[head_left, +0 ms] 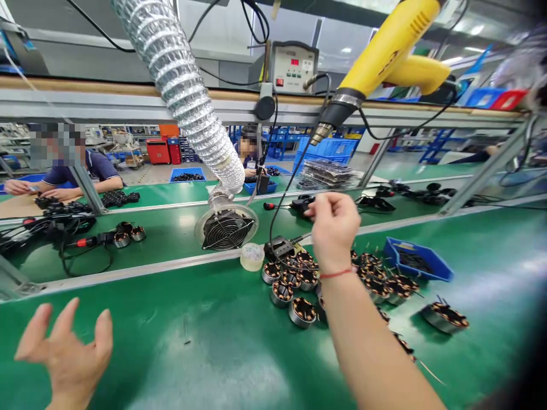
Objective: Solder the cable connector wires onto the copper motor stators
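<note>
My left hand (68,353) hovers low at the left over the green bench mat (192,341), fingers spread and holding nothing. My right hand (335,228) is raised mid-bench with its fingers curled shut; what they pinch, if anything, is too small to make out. A thin black cable (290,182) runs just left of its fingertips. Below the right wrist lie several round motor stators with copper windings (294,285). One more stator (444,317) sits apart to the right.
A yellow heat gun (388,51) hangs nozzle-down above the right hand. A silver flexible duct (188,97) ends in a fan (226,228). Nearby are a blue tray (416,259), a black stand (280,247), a clear round tub (252,256) and a control box (294,67). Two seated people (85,168) (248,151) work beyond.
</note>
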Action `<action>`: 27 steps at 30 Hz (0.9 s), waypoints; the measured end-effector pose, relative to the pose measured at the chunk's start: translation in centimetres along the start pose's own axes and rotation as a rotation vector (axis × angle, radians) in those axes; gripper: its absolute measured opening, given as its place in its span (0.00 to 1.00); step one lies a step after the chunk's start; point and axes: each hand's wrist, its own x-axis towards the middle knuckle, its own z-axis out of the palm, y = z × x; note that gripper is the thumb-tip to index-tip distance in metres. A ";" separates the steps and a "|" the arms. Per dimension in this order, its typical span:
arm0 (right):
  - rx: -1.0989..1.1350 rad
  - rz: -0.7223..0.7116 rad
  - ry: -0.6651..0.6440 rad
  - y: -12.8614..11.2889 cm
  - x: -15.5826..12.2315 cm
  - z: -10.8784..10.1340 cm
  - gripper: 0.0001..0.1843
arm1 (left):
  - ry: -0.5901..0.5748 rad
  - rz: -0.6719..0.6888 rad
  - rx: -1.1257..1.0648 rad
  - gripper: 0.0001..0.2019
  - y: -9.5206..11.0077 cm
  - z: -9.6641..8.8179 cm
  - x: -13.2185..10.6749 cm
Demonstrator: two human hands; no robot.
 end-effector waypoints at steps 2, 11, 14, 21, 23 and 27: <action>-0.120 0.065 0.028 1.7 3.4 -0.2 0.15 | 0.084 0.099 0.085 0.22 1.6 1.0 -0.1; -0.614 0.032 -0.488 7.0 1.7 0.4 0.13 | -0.218 0.124 -0.123 0.15 3.1 3.3 -2.0; -0.648 -0.074 -0.549 6.6 -1.3 0.8 0.11 | -0.295 0.055 -0.157 0.16 2.7 3.5 -2.2; -0.665 -0.176 -0.289 4.0 -5.5 1.4 0.24 | -0.432 -0.100 -0.208 0.19 2.1 4.1 -2.6; -0.627 -0.263 -0.196 3.6 -6.4 1.8 0.26 | -0.451 -0.135 -0.217 0.20 1.9 4.4 -2.7; -0.411 -0.507 -0.102 2.8 -9.0 2.6 0.19 | -0.508 -0.165 -0.232 0.23 1.4 4.7 -3.0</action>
